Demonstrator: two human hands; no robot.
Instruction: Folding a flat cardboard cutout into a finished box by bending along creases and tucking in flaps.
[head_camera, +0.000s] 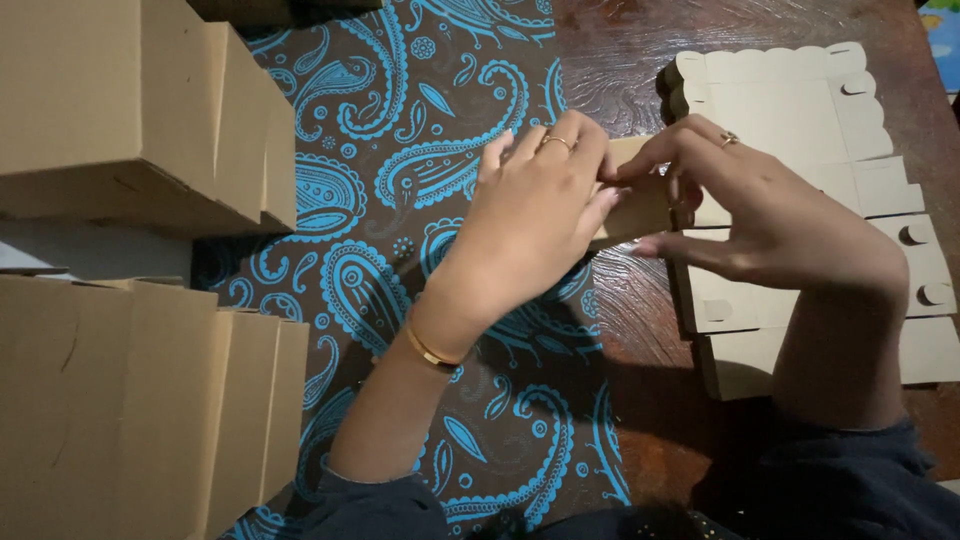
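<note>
Cardboard, thin and light: the small box (632, 200) sits between my left hand (530, 215) and right hand (770, 215), above the surface (640, 300). Both grips pinch it closed; I judge it creases easily, so edges and folds are the safest hold.

Small tan cardboard piece (636, 205), up off the table and half hidden.
It's plain brown card, partly folded, tilted with its long edge running left to right, sitting just above the wood table edge beside the stack of flat scalloped box blanks (800, 110); only its right portion shows.
</note>
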